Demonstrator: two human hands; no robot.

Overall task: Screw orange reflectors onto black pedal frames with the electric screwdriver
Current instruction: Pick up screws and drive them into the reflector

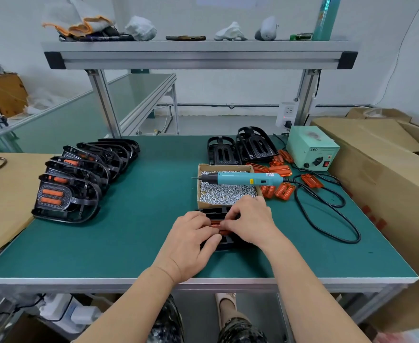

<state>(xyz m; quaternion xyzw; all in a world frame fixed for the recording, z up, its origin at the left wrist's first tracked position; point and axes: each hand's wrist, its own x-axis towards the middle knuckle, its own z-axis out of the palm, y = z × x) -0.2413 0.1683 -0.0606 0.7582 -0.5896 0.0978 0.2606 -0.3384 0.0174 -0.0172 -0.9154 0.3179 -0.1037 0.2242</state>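
A black pedal frame [215, 211] lies on the green mat in front of me, mostly hidden under my hands. An orange reflector [215, 222] sits on it. My left hand [191, 240] grips the frame's near left side, fingers curled over it. My right hand [249, 221] pinches the reflector from the right. The teal electric screwdriver [245, 179] rests across a cardboard box of screws [228, 191] just behind. Loose orange reflectors [281, 189] lie to the right of the box.
A row of several pedal frames with reflectors [79, 179] leans at the left. Two bare black frames [243, 147] stand at the back. A green power supply [312, 149] and its black cable [327, 219] occupy the right. Cardboard boxes [386, 169] flank the table.
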